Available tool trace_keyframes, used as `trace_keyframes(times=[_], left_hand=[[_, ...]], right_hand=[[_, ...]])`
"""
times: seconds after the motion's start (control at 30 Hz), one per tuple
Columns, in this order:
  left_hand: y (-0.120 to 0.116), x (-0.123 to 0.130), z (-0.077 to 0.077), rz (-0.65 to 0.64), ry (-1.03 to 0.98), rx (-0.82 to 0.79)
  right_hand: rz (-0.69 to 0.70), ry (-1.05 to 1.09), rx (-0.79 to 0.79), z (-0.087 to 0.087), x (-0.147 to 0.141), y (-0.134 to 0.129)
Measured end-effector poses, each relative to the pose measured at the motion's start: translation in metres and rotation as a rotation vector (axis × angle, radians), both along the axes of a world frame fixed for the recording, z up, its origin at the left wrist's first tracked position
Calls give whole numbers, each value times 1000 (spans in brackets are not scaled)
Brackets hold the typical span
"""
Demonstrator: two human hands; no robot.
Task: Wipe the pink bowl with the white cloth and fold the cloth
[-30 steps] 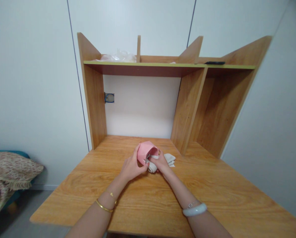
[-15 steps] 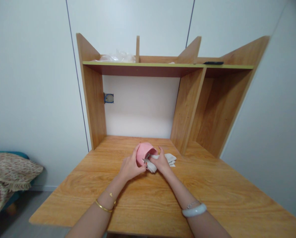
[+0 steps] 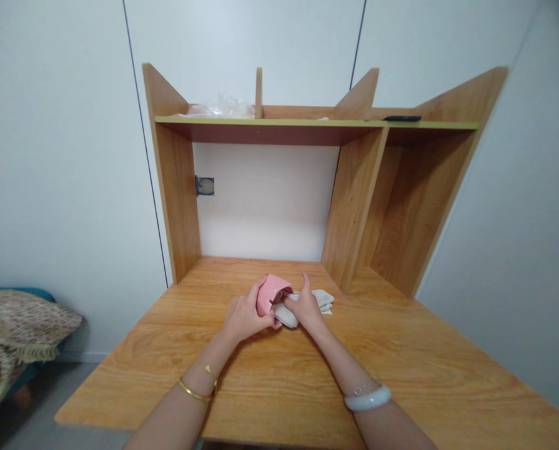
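My left hand (image 3: 247,317) grips a pink cup-like container (image 3: 270,292), its fingers behind and its thumb along the near side. The container is tilted, with its mouth turned toward my right hand. A folded light grey cloth (image 3: 286,317) is in my right hand (image 3: 306,307), partly at the container's mouth. The rest of the cloth spreads out to the right of that hand, over the desktop. My right thumb sticks up, while the other fingers close on the cloth and are partly hidden. What lies inside the container cannot be made out.
The wooden desk (image 3: 270,387) carries a hutch with upright panels and a shelf (image 3: 288,132). On the shelf are a clear plastic bag (image 3: 220,108) and a flat dark object (image 3: 402,118). A wall socket box (image 3: 205,186) shows behind. At left stands a seat with a patterned throw (image 3: 21,322).
The pink container has turned in my left hand and its outline looks more angular. My right hand has shifted slightly with the cloth, its thumb raised higher.
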State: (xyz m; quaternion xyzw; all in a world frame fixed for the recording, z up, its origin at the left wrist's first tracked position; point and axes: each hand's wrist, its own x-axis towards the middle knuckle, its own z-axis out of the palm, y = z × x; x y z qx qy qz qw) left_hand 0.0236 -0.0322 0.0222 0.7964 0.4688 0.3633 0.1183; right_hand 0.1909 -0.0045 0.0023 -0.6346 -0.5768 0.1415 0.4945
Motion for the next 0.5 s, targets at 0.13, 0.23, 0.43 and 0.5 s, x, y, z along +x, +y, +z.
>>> trace_keyframes(times=[0.13, 0.23, 0.43, 0.5], left_hand=[[2, 0, -2, 6, -55, -34], [6, 0, -5, -7, -127, -56], [17, 1, -12, 62, -259, -111], [24, 0, -17, 83, -353, -117]], right_hand=[[-4, -43, 14, -1, 1, 0], [21, -26, 28, -2, 2, 1], [53, -13, 37, -5, 3, 1], [70, 14, 54, -5, 3, 1]])
